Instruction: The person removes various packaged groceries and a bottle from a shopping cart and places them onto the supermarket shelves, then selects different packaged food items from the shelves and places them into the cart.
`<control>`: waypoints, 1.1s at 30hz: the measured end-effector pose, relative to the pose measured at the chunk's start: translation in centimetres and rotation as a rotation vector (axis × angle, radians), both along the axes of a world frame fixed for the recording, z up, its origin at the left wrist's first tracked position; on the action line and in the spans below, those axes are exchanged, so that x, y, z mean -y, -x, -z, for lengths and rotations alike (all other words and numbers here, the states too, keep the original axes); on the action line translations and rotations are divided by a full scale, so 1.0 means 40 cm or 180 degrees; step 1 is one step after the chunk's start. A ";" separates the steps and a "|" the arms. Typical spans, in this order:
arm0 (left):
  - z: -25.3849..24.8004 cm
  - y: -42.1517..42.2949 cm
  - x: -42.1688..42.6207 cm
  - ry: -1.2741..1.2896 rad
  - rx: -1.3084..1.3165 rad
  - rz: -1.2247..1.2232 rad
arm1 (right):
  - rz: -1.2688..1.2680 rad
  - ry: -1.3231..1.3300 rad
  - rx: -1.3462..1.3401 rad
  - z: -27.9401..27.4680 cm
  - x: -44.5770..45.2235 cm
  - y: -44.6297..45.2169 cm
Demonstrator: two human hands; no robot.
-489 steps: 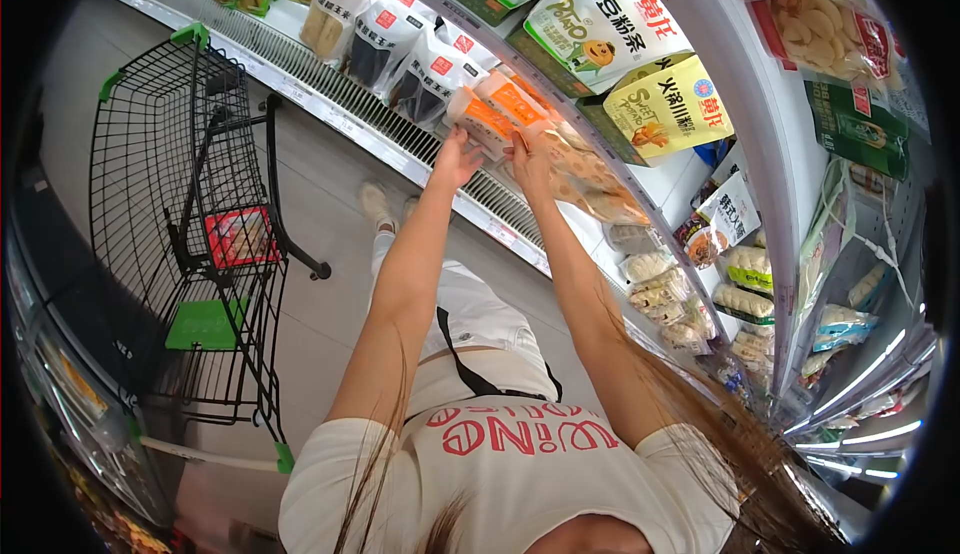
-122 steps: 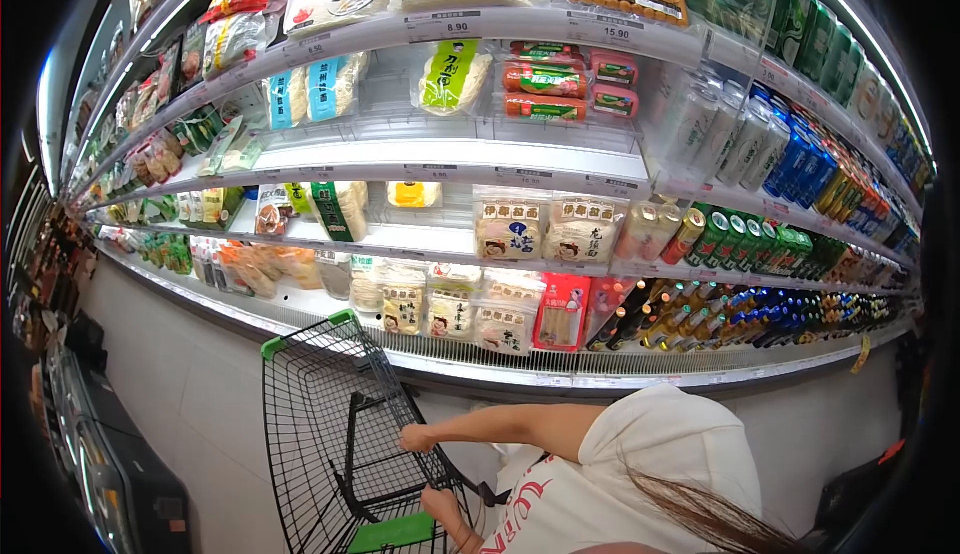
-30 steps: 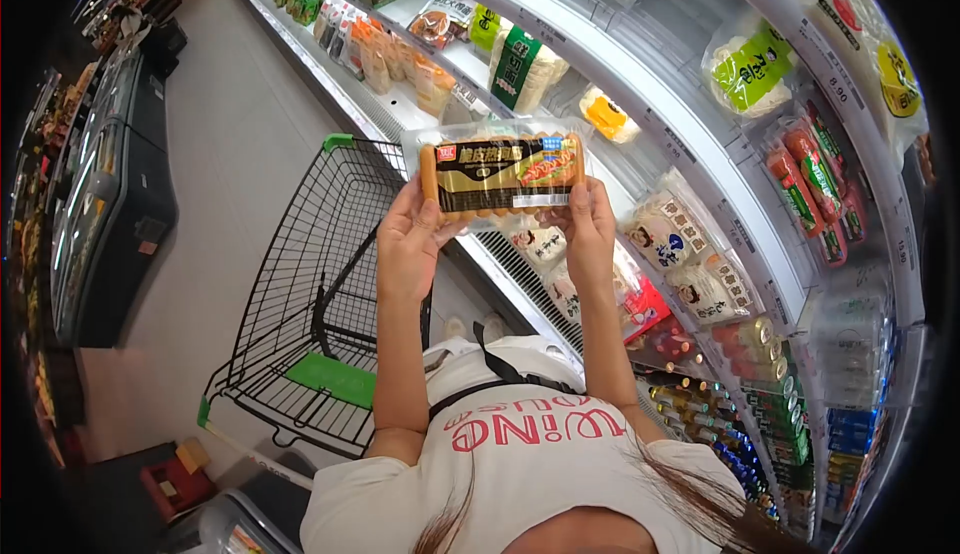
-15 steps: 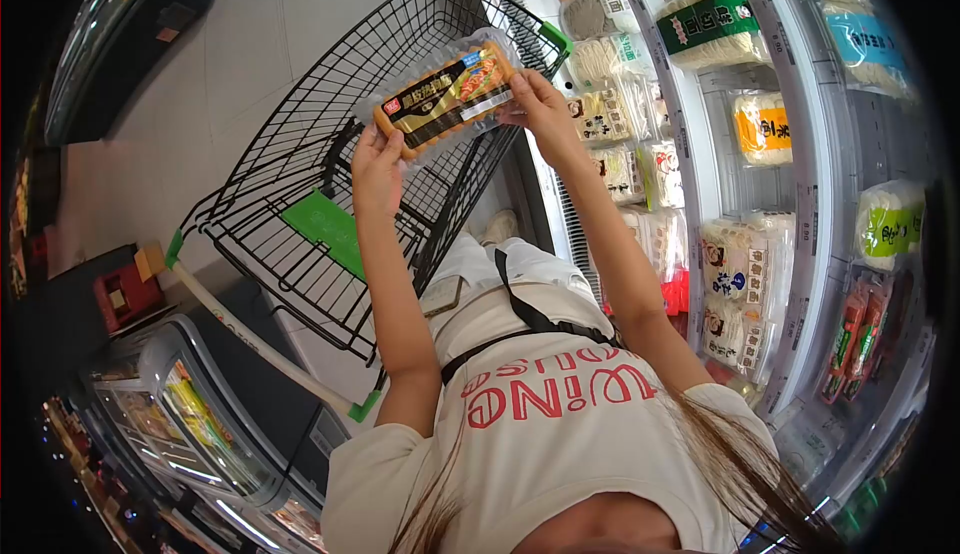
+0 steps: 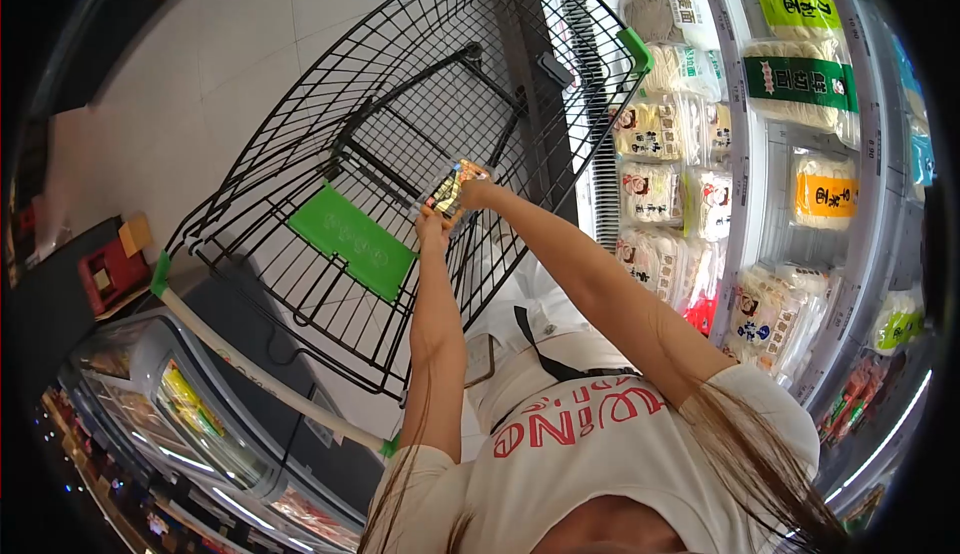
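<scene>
A clear plastic pack of sausages (image 5: 446,190) with a black and gold label is held low at the cart, tilted and seen at a slant. My left hand (image 5: 432,225) grips its near end, fingers closed on the edge. My right hand (image 5: 480,195) holds the other side and covers part of the label. Around the pack is the black wire basket of a shopping cart (image 5: 330,84). How deep inside the basket the pack sits, I cannot tell.
The cart has a green seat flap (image 5: 350,242) and a pale handle (image 5: 260,364). On the right, a chilled shelf (image 5: 735,134) holds several bagged noodles (image 5: 800,82). A glass-topped freezer case (image 5: 200,404) stands lower left. Grey floor tiles (image 5: 240,64) show beyond the cart.
Both hands have lowered the sausage pack toward the cart, and it now looks smaller and more steeply tilted. The cart and shelves have shifted in view as the camera moved.
</scene>
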State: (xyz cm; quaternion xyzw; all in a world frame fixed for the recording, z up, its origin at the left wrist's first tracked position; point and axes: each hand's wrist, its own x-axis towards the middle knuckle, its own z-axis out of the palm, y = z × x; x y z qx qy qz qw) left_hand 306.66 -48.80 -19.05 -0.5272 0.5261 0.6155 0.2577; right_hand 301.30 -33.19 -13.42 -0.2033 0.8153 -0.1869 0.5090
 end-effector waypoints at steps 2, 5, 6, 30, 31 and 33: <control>-0.016 0.005 -0.037 0.0168 0.0045 0.0015 | 0.0643 0.0006 0.0416 0.001 0.007 -0.014; 0.142 -0.020 0.013 0.0142 0.0156 0.0405 | 0.0581 -0.0008 0.0475 0.034 0.002 -0.037; 0.173 -0.021 0.032 0.0142 0.0272 0.0696 | 0.0475 -0.0018 0.0475 0.031 -0.001 -0.049; -0.524 -0.255 -0.112 0.2133 -0.2171 0.4991 | 0.1275 0.0302 -0.3471 -0.358 -0.208 -0.405; -0.515 -0.245 -0.114 0.2173 -0.2152 0.5051 | 0.1256 0.0257 -0.3278 -0.378 -0.225 -0.396; -0.513 -0.236 -0.117 0.2086 -0.2397 0.4761 | 0.1210 0.0267 -0.2855 -0.407 -0.218 -0.381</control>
